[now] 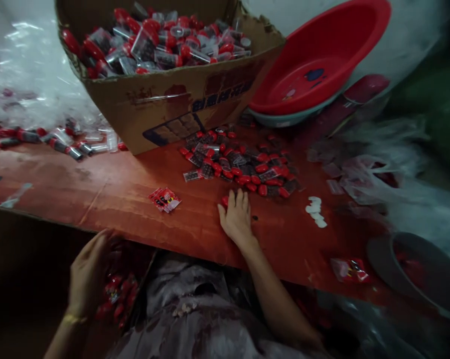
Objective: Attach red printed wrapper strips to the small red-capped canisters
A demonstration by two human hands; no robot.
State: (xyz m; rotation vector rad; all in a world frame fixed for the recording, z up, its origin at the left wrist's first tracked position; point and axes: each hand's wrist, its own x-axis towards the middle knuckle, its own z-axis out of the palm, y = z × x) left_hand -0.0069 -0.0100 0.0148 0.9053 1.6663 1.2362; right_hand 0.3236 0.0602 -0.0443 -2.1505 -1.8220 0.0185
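Note:
My right hand [236, 218] is on the table just in front of a loose pile of small clear tubes with red caps [243, 164]. Its thumb and fingers close around one red-capped tube [225, 201], of which only a red end shows. My left hand [87, 269] is past the table's near edge, above a box of red pieces [118, 299]. Its fingers look stretched out and slightly blurred, and I see nothing in them. A few red printed cards [165, 199] lie on the table between the two hands.
A cardboard box [165, 107] full of red-capped tubes stands at the back. Right of it lean a red basin [314, 60] and a teal one. White pieces [316, 212], a red packet [350, 270], a grey container [415, 269] and plastic bags [381, 174] lie at the right.

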